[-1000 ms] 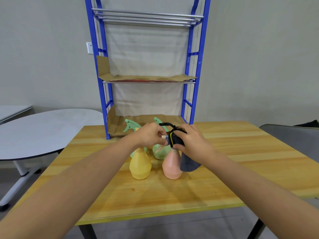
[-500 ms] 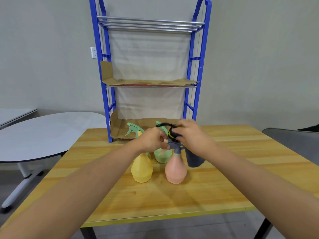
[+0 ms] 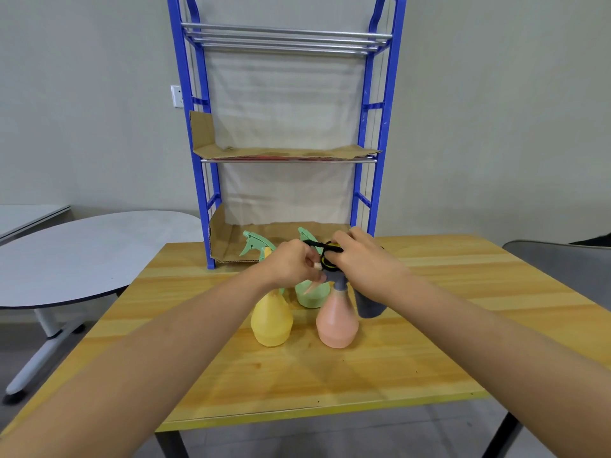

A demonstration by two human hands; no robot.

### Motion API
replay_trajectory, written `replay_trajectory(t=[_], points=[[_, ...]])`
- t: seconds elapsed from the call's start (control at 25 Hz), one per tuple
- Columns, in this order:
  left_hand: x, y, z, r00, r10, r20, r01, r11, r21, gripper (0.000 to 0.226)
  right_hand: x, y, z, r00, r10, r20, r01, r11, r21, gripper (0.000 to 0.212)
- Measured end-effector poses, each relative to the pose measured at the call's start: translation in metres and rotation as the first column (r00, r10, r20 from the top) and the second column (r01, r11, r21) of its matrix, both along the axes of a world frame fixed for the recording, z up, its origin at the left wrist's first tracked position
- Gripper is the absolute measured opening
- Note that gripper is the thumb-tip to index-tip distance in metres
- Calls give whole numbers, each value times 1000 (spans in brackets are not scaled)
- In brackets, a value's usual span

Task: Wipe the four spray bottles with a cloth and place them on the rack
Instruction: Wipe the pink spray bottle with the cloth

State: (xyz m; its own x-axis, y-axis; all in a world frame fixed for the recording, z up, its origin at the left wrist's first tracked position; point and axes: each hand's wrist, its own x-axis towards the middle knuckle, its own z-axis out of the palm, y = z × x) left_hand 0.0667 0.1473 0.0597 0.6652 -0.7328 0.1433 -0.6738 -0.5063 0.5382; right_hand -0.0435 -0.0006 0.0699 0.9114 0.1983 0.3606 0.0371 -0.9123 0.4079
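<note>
Your right hand (image 3: 358, 259) has slid the dark grey cloth (image 3: 368, 304) up onto the pink plastic spray bottle's (image 3: 337, 320) black trigger head, left hand (image 3: 294, 266) pinching its nozzle, so wiping continues.

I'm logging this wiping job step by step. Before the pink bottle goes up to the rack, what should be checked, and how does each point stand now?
1. Pink bottle upright on the table: ok.
2. Left hand steadying its spray head: ok, fingers curled at the nozzle.
3. Right hand holding the cloth on the head: ok.
4. Pink body wiped: cannot tell; the cloth hangs beside it.
5. Rack shelves free: ok, only cardboard liners show.
6. Yellow bottle and green bottle clear of the lift: not ok, they stand close.
</note>
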Motion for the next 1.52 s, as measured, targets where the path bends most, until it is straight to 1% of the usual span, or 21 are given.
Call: replay_trajectory(t=[0.08,0.2,0.28,0.36,0.44,0.48,0.56,0.64,0.68,0.72,0.8,0.92,1.0,1.08,1.12,1.2,1.24,1.32,1.4,1.44,1.52], points=[[2,1,-1,1000,9,2,-9,1000,11,17,3,-1,-4,1000,-4,-5,4,1000,14,31],[5,3,-2,1000,3,-12,-3,1000,7,21,-12,-28,-21,999,-13,36,11,999,32,23],[5,2,-1,1000,-20,-15,20,1000,6,18,-26,-46,-37,996,7,84,-13,997,75,29],[4,-2,3,999,-39,12,39,999,28,17,-34,-59,-45,995,35,91,-45,992,116,34],[1,-4,7,996,-64,63,58,994,88,19,-38,-68,-45,998,12,64,-24,981,193,31],[0,-4,8,992,-76,96,65,991,120,20,-39,-72,-42,999,-17,47,3,958,286,27],[-2,-6,7,976,-110,186,79,983,163,29,-43,-80,-36,997,-79,13,62,871,488,26],[-5,-8,5,947,-127,295,75,981,181,44,-49,-83,-32,995,-101,-11,87,790,608,22],[-7,-9,5,942,-115,317,60,983,176,49,-53,-81,-32,995,-98,-24,90,754,651,19],[-11,-10,5,946,-97,310,50,986,157,50,-57,-79,-34,995,-93,-44,98,722,685,17],[-19,-13,5,956,-84,282,42,987,153,41,-59,-74,-49,991,-83,-104,133,684,718,18],[-26,-15,4,958,-90,272,43,984,175,35,-57,-66,-77,982,-67,-177,177,653,736,37],[-26,-16,5,959,-74,272,35,988,147,31,-55,-64,-83,980,-41,-196,182,594,784,49],[-27,-18,4,953,-71,295,30,989,141,30,-54,-69,-85,968,-57,-245,238,518,821,49],[-28,-19,3,950,-73,305,32,990,135,29,-53,-74,-87,961,-69,-266,263,511,818,43],[-28,-20,0,946,-71,316,37,993,110,27,-54,-79,-93,948,-119,-295,307,582,753,31],[-29,-20,-1,944,-67,322,37,994,100,27,-55,-79,-95,938,-164,-305,335,653,679,32],[-30,-19,-3,939,-59,340,28,995,96,27,-57,-73,-97,915,-281,-290,390,802,453,39],[-31,-20,-4,934,-51,354,19,995,94,27,-55,-66,-98,913,-323,-247,382,889,252,39],[-32,-20,-4,934,-49,355,18,996,90,26,-54,-63,-98,907,-322,-271,383,899,212,37],[-33,-19,-5,933,-43,358,15,997,81,26,-51,-60,-99,861,-340,-377,440,870,220,33]])
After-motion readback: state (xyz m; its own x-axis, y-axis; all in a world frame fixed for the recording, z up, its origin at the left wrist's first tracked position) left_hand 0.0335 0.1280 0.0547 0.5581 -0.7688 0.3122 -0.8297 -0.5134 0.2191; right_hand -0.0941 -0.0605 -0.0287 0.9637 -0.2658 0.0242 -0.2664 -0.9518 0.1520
